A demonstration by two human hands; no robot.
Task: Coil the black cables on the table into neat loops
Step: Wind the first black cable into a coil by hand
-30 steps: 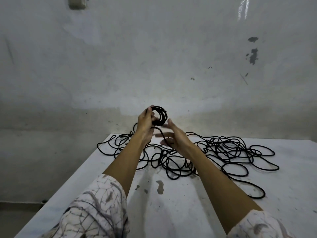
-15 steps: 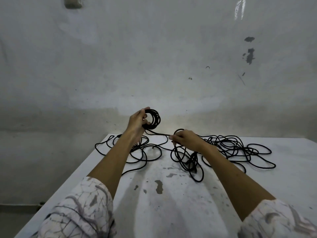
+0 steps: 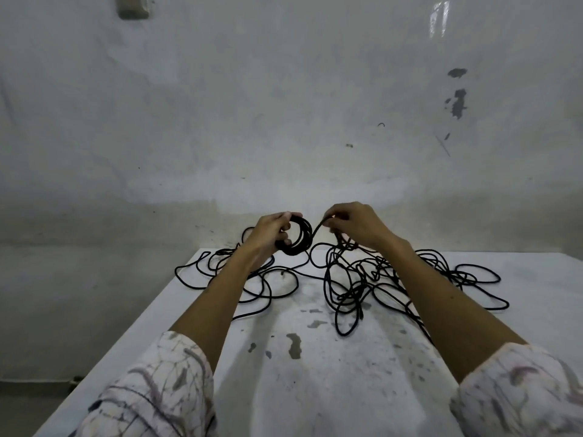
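Against a stained, whitewashed wall (image 3: 284, 105), a person works at a worn white table (image 3: 315, 389) with chipped paint. Raised above the far edge, a small tight coil of black cable (image 3: 298, 236) sits in the left hand (image 3: 268, 236), whose fingers curl around its rim. Just beside it, the right hand (image 3: 356, 225) pinches a strand of the same black cable (image 3: 317, 231) running up from the coil. Below the right hand, a loose tangle of black cable (image 3: 362, 279) sprawls over the tabletop, with wide loops trailing toward the left edge and the right. Pale patterned sleeves (image 3: 164, 389) cover both upper arms. A grey fixture (image 3: 132, 7), too blurred to identify, hangs high on the wall.
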